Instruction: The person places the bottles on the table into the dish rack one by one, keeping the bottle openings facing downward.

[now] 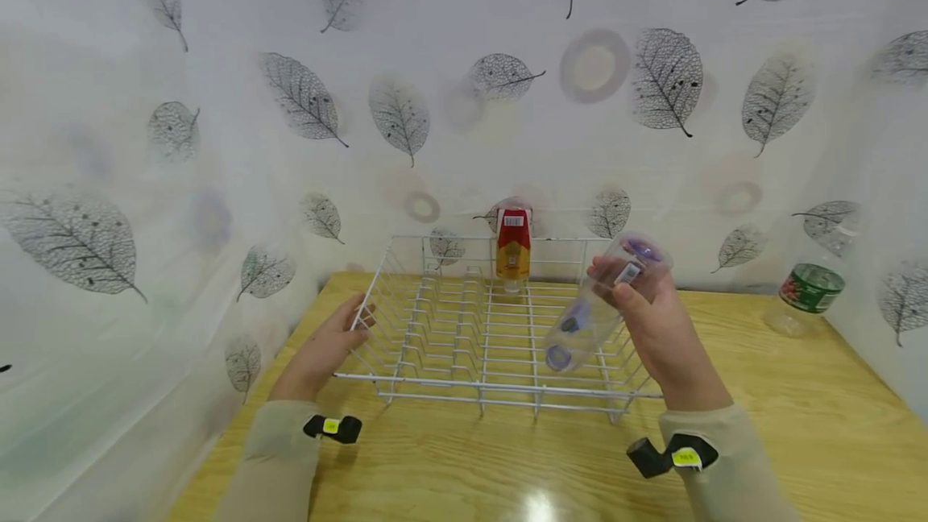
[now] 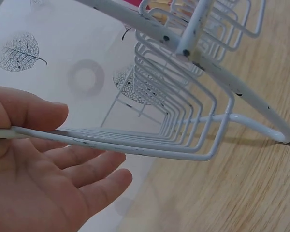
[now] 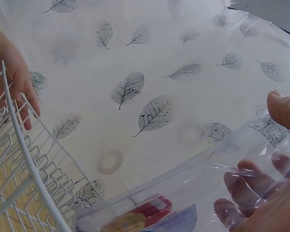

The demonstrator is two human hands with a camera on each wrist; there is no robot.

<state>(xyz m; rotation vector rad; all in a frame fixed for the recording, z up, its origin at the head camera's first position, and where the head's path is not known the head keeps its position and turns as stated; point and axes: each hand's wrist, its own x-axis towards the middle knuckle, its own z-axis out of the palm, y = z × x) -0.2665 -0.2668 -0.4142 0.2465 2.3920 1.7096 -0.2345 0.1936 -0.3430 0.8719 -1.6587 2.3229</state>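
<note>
A white wire dish rack (image 1: 507, 385) stands on the wooden table. At its left side my left hand (image 1: 326, 345) holds the rim, thumb above the wire and fingers below it in the left wrist view. My right hand (image 1: 656, 329) grips a clear plastic container (image 1: 590, 316) with purple markings and a small barcode label. The container is tilted over the right part of the rack, its lower end toward the rack's middle. Through its clear wall the fingers show in the right wrist view. A red and yellow bottle (image 1: 513, 244) stands at the rack's back side.
To the right, near the table's back corner, stands a clear plastic bottle (image 1: 812, 288) with a green label. Behind the table (image 1: 449, 466) hangs a pale sheet (image 1: 464, 135) printed with leaves, which also runs along the left and right sides.
</note>
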